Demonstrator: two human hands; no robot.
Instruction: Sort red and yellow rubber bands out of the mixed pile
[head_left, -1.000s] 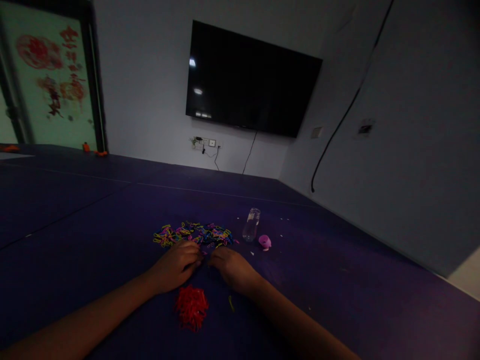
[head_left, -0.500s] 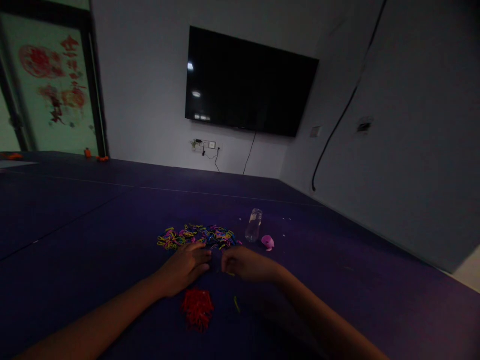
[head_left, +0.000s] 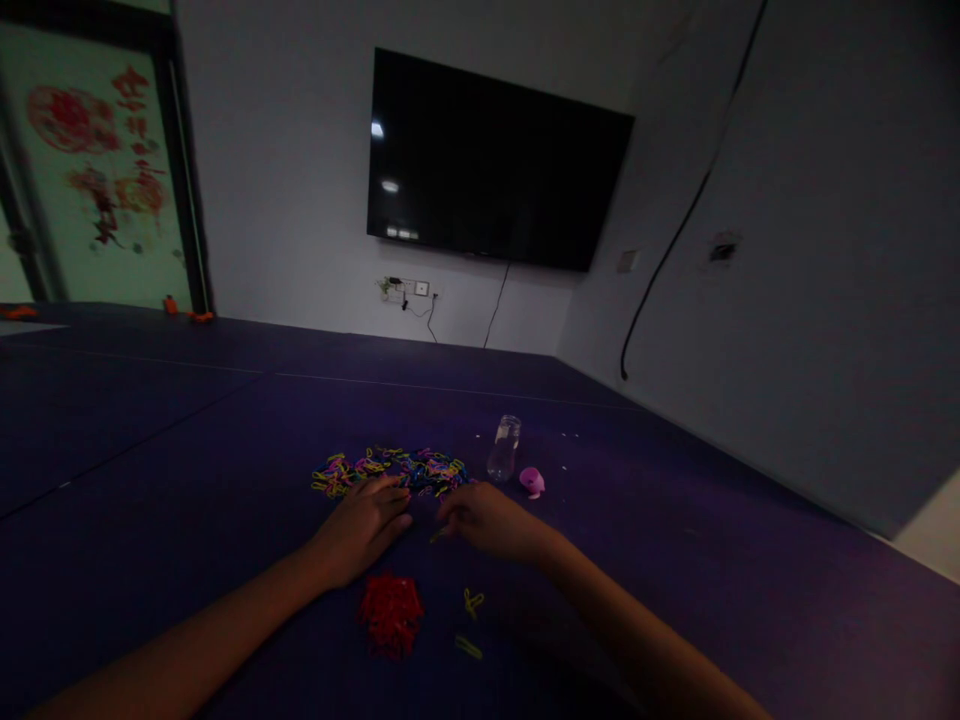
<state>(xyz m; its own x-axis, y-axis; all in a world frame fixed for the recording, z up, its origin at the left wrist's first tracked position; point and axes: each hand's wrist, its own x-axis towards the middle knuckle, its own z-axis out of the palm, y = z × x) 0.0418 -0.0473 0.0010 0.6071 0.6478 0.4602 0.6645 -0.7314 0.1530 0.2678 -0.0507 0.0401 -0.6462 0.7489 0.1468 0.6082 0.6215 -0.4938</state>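
My left hand [head_left: 365, 530] lies flat with fingers stretched, its tips at the near edge of a loose pile of multicoloured small looped clips [head_left: 416, 470]. My right hand [head_left: 484, 520] is just right of it with thumb and fingers pinched together. A yellow looped clip [head_left: 439, 536] shows at its fingertips, apparently held there. Nearer to me are a crossed yellow shape [head_left: 472, 602], perhaps two clips, and another yellow clip [head_left: 469, 647]. A heap of red clips [head_left: 391, 615] sits left of them, below my left hand.
A clear bottle [head_left: 503, 449] stands uncapped behind my right hand, beside a pink lid [head_left: 532, 482]. Small white bits lie on the purple surface [head_left: 675, 560]. Farther off are a wall-mounted screen [head_left: 495, 160], a hanging cable [head_left: 664, 260] and a door [head_left: 97, 160].
Another yellow clip now lies near me, and the upper yellow piece looks different. My right hand has shifted slightly left, with yellow showing at its fingertips. My left hand has barely moved.
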